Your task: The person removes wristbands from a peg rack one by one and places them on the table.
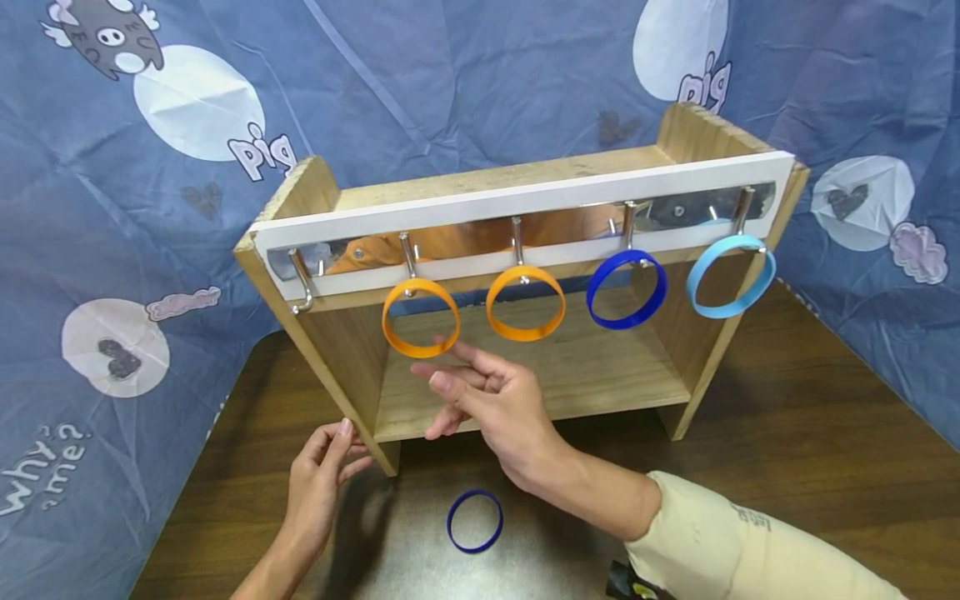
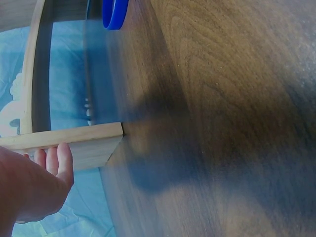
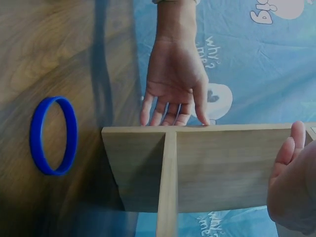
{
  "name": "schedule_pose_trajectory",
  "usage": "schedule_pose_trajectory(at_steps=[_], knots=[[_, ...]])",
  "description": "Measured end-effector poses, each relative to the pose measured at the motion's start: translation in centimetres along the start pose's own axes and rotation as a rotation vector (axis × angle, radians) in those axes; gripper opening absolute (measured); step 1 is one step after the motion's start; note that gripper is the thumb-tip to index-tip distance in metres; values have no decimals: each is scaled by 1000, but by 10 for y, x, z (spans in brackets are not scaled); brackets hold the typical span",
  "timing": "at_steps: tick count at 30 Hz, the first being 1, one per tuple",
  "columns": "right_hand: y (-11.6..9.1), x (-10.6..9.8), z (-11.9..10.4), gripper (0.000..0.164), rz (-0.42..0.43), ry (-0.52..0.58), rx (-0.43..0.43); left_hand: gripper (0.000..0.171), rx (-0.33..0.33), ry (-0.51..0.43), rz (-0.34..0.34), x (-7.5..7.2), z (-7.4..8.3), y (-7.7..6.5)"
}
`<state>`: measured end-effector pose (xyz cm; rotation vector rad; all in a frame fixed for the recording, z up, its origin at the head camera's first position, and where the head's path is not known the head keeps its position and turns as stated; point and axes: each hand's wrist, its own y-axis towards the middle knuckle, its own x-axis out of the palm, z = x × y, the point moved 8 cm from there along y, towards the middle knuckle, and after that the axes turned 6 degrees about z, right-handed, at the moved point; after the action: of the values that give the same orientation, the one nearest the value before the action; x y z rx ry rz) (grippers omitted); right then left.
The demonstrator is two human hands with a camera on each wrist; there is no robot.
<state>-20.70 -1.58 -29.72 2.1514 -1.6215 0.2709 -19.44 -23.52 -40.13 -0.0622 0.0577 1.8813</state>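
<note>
My right hand [image 1: 495, 404] reaches in front of the wooden shelf [image 1: 600, 367], fingers extended and parted. Its fingertips are at the lower rim of the left orange wristband [image 1: 417, 353], which hangs on the second hook from the left; I cannot tell whether they touch. My left hand [image 1: 318, 479] rests its fingers against the shelf's left side panel, low down, with the thumb at the front edge. In the right wrist view that left hand [image 3: 175, 74] shows nearly straight fingers. A dark blue wristband [image 3: 36, 136] lies on the table before the shelf.
On the other hooks hang a second orange wristband [image 1: 525, 336], a dark blue one [image 1: 626, 323] and a light blue one [image 1: 723, 312]. The leftmost hook [image 1: 303, 283] is bare. Behind the wooden table [image 1: 787, 433] hangs a blue printed cloth [image 1: 480, 83].
</note>
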Motion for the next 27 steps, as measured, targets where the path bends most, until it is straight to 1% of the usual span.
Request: schedule_pose_trajectory(at_steps=[8, 15, 20, 24, 27], knots=[[4, 3, -5, 37, 58, 56, -5, 40, 6, 14, -3, 0, 0, 0], [6, 7, -10, 32, 67, 129, -15, 38, 10, 3, 1, 0, 0, 0], [5, 9, -10, 28, 81, 144, -5, 38, 7, -1, 6, 0, -1, 0], [4, 7, -7, 30, 95, 153, 9, 39, 6, 4, 7, -1, -1, 0], [3, 8, -6, 30, 90, 150, 3, 39, 4, 5, 7, -1, -1, 0]])
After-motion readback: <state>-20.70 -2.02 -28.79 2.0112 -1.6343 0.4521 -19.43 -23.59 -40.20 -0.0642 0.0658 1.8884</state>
